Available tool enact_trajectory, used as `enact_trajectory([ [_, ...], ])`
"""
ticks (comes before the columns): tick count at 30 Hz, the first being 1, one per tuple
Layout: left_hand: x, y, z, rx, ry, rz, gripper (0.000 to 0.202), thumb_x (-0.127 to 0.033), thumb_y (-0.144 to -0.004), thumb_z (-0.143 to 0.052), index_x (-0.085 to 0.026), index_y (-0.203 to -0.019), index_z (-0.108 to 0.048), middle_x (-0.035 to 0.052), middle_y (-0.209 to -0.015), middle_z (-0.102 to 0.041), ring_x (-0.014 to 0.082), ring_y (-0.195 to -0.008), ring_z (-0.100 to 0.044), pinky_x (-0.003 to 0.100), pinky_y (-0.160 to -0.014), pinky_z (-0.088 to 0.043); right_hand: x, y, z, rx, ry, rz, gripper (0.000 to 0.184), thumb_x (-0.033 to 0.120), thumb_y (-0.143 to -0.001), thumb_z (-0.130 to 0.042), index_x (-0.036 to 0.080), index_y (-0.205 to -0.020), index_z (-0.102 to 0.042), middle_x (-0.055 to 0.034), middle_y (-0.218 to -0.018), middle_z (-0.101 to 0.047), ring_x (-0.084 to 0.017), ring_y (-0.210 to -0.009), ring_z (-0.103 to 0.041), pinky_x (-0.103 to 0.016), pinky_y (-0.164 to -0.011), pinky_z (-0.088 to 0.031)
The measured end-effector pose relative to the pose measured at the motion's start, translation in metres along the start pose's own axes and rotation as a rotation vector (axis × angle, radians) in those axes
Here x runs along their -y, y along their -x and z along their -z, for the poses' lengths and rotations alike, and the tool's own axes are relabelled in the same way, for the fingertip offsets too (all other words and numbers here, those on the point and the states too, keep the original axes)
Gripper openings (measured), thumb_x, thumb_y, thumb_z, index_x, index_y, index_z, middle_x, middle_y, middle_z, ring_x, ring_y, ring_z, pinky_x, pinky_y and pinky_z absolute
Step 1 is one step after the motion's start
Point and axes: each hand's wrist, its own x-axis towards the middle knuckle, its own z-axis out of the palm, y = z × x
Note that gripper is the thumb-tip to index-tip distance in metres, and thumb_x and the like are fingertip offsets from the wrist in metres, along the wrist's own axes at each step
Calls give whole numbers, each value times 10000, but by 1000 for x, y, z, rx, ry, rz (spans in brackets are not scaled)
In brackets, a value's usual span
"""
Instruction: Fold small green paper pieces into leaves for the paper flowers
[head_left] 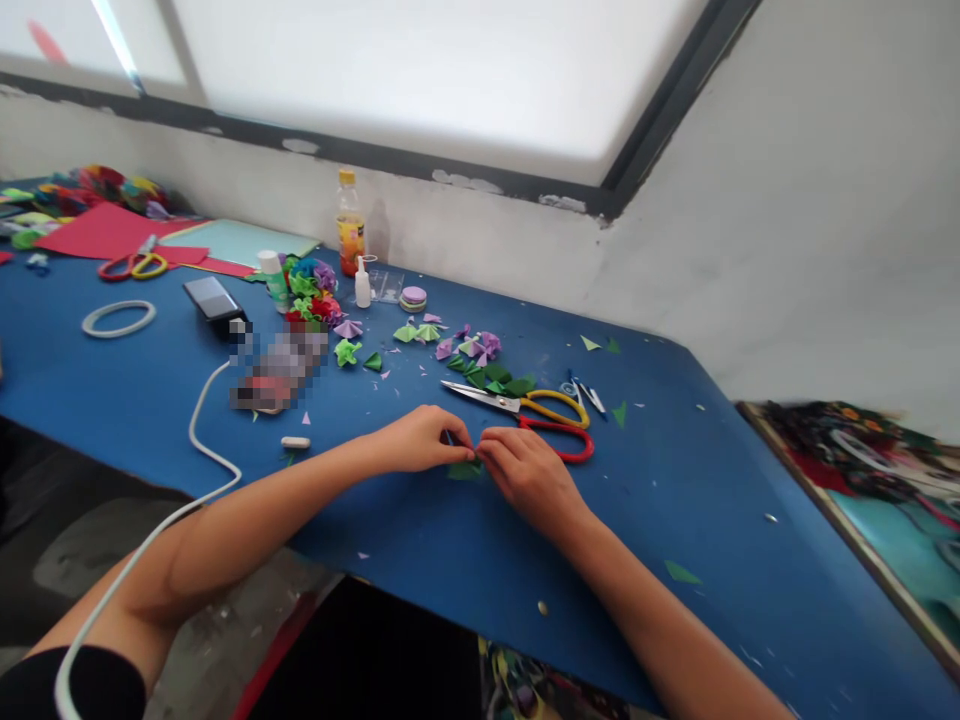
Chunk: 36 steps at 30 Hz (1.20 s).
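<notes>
— Two hands are busy on the blue table. See them?

— Yes. The left hand and the right hand meet in the middle, fingertips nearly touching.

— What are they holding?

— A small green paper piece. It lies flat on the table, right under the fingertips. Both hands pinch it, thumbs and fingers closed tight on its top edge.

— What is that just behind the right hand?

— Scissors with red and yellow handles. They lie on the table, blades pointing left. The red handle is very near the right hand, but I cannot tell if they touch.

— And the little colourful bits?

— Behind the scissors sit folded green pieces and purple paper fans. More paper flowers are piled further left, red, green, blue and purple.

— I see a bottle too.

— A drink bottle with a yellow cap stands by the wall. A small white glue bottle stands just in front of it.

— What is the white line?

— A white cable. It runs from a dark phone across the table and down past the left arm.

— Anything far left?

— Another pair of scissors, lying on red paper sheets, and a white ring close by.
</notes>
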Motion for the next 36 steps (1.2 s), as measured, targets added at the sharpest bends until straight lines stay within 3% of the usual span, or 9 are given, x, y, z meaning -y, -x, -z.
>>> enact_trajectory([
  [5, -3, 3, 2, -17, -4, 26, 228, -289, -780, -567, -136, -855, -719, 28, -732, -701, 118, -637, -565, 205, -594, -403, 1, 0, 10, -37, 111, 67, 173, 137, -886, -461, 163, -898, -631, -84, -904, -684, -189, -833, -619, -326, -790, -467],
  [9, -8, 5, 1, -75, -87, -22, 213, -284, -803, -552, -164, -847, -722, 22, -770, -710, 110, -645, -572, 200, -602, -407, 3, 3, 7, -92, -67, -76, 177, 207, -892, -475, 168, -941, -640, -93, -918, -695, -184, -853, -641, -318, -781, -501],
  [17, -6, 8, -3, -236, -285, -241, 203, -256, -827, -537, -203, -882, -725, 38, -836, -705, 139, -758, -617, 221, -672, -450, 8, 5, 4, -102, -375, -293, 203, 257, -893, -480, 188, -989, -646, -64, -928, -712, -167, -849, -673, -289, -782, -542],
  [36, -1, 9, -4, -309, -313, -424, 191, -215, -820, -540, -167, -843, -723, 51, -780, -701, 140, -733, -623, 230, -690, -484, 13, 4, 6, -112, -555, -414, 206, 236, -853, -537, 185, -975, -695, -55, -939, -724, -178, -838, -688, -286, -790, -551],
])
